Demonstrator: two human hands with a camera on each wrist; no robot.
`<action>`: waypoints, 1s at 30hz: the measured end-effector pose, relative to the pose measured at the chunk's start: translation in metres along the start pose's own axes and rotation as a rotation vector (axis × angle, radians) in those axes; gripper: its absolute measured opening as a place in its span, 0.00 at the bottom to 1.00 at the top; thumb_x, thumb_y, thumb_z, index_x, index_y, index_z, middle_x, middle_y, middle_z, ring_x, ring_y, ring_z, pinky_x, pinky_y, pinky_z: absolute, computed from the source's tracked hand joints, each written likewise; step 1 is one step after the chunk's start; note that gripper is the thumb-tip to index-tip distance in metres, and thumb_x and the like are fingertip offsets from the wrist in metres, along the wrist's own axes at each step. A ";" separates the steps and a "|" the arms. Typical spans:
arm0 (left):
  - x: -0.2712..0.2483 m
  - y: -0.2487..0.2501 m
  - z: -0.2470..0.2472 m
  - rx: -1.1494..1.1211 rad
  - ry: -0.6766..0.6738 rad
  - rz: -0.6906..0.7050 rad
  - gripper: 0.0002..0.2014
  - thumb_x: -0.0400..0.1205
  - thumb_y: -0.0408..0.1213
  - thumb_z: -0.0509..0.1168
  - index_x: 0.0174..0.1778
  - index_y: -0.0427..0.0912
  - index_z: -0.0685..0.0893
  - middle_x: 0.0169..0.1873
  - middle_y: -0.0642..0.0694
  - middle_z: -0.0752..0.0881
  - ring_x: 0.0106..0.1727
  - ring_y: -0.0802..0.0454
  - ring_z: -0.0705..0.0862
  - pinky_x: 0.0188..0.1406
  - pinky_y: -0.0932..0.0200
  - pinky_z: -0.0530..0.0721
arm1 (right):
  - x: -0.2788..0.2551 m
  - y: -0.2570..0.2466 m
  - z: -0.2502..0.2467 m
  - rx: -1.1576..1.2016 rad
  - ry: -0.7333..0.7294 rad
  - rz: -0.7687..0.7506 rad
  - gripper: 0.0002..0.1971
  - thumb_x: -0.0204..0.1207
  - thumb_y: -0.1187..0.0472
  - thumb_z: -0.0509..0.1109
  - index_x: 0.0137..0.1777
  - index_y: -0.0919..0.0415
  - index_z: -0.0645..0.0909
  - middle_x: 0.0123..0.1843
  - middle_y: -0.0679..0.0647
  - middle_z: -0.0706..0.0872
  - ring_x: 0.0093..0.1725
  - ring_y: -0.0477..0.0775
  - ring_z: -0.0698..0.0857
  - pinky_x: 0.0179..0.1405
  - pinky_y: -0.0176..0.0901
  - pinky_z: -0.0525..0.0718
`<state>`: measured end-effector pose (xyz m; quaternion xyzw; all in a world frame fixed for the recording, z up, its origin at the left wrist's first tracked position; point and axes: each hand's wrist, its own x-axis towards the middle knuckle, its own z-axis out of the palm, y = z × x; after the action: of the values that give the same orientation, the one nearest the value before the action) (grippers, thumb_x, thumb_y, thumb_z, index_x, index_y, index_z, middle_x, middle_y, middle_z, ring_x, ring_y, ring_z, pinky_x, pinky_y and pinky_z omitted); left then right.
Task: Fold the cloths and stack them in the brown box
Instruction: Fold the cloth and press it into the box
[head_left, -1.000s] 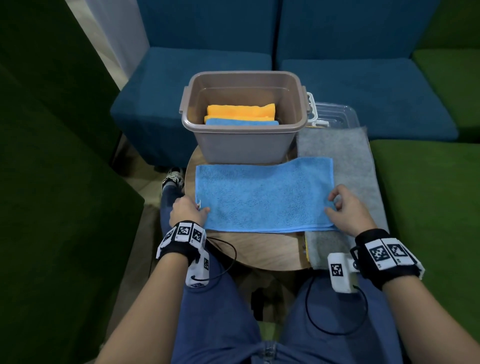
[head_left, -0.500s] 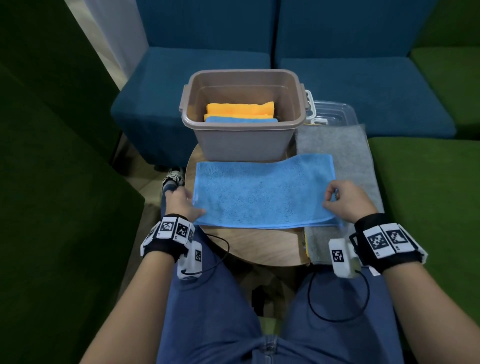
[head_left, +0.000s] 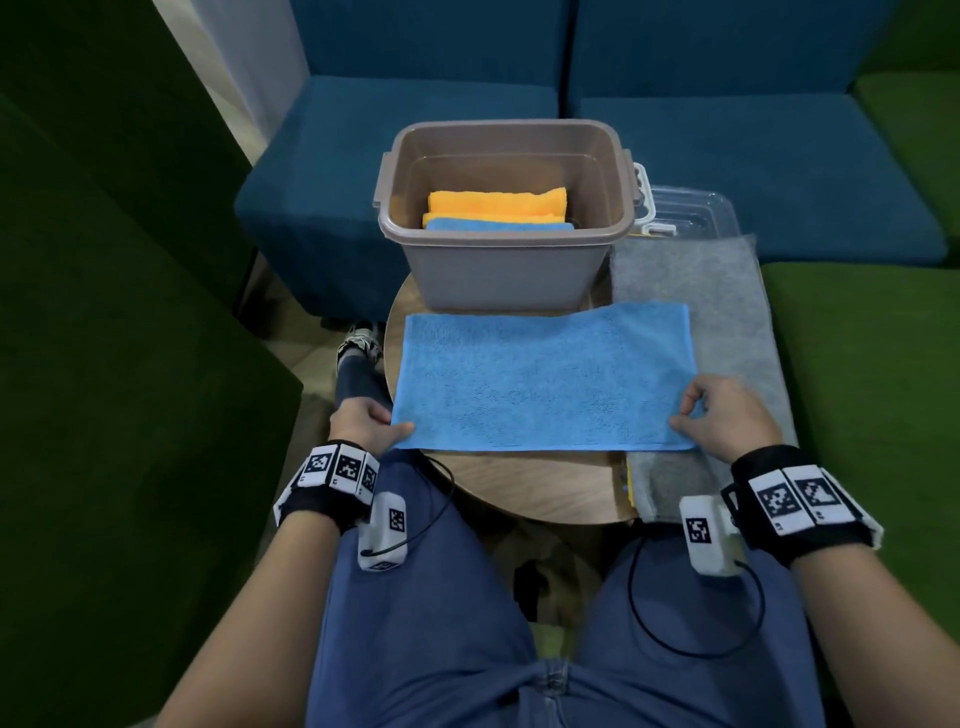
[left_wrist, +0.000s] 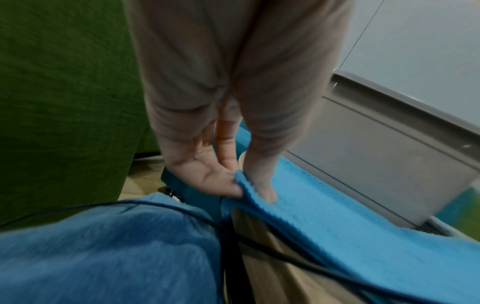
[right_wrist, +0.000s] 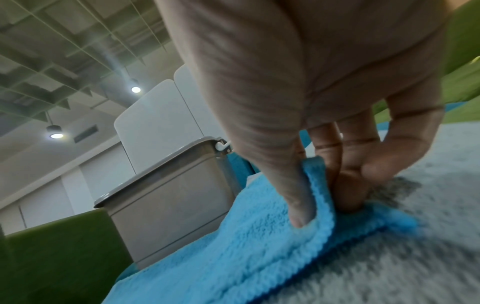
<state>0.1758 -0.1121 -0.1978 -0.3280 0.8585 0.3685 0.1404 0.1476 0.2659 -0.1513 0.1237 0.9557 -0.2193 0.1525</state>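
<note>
Head view: blue cloth (head_left: 540, 376) spread flat across a round wooden tabletop (head_left: 524, 480), long side running 9 to 3 o'clock, already folded to a band. Its far edge lies against the base of the brown box (head_left: 498, 273), which stands at 12 o'clock on the tabletop.

Left hand (head_left: 361, 421) at the cloth's near corner toward 9 o'clock. The left wrist view shows thumb on top and fingers (left_wrist: 228, 185) beneath, pinching the cloth edge, which is raised slightly off the wood.

Right hand (head_left: 722, 415) at the near corner toward 3 o'clock. In the right wrist view the thumb presses down on the top face and the curled fingers (right_wrist: 348, 191) close against it from the other side, the cloth edge bunched between them.

Inside the brown box: a folded orange cloth (head_left: 496, 203) toward the back, with a folded blue one (head_left: 496, 225) in front of it. How many layers lie beneath cannot be told.

At 3 o'clock of the tabletop a grey cloth (head_left: 691, 291) lies spread out; the blue cloth's right end overlaps it. A thin yellow edge shows under the grey cloth's near corner. Beyond it, at about 1 o'clock, a clear plastic lid (head_left: 691, 210) with white clips, just beside the box rim.

Blue sofa seats (head_left: 753, 156) behind, green upholstery on both sides. Wrist bands with black-and-white markers on both forearms.
</note>
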 end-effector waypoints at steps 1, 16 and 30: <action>0.002 -0.001 0.001 0.002 -0.013 0.002 0.16 0.71 0.38 0.80 0.32 0.42 0.77 0.36 0.45 0.83 0.39 0.49 0.81 0.37 0.58 0.78 | 0.000 0.000 0.000 -0.003 -0.001 -0.002 0.13 0.72 0.65 0.77 0.34 0.54 0.75 0.48 0.56 0.82 0.50 0.61 0.80 0.50 0.51 0.78; 0.003 0.022 -0.004 0.106 0.130 0.065 0.21 0.78 0.29 0.68 0.66 0.33 0.70 0.64 0.32 0.77 0.60 0.35 0.81 0.50 0.52 0.80 | 0.010 -0.012 0.007 0.296 -0.045 0.027 0.25 0.81 0.67 0.67 0.71 0.56 0.58 0.65 0.66 0.81 0.56 0.66 0.84 0.57 0.62 0.83; -0.023 0.110 0.129 0.662 -0.325 0.630 0.43 0.79 0.71 0.52 0.83 0.62 0.35 0.80 0.51 0.24 0.81 0.45 0.24 0.72 0.29 0.25 | 0.026 0.000 0.024 -0.077 -0.134 -0.139 0.36 0.85 0.53 0.62 0.85 0.38 0.45 0.68 0.64 0.80 0.64 0.64 0.80 0.59 0.54 0.78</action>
<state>0.1195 0.0489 -0.2162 0.0721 0.9541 0.1467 0.2509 0.1289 0.2596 -0.1805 0.0361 0.9574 -0.2004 0.2049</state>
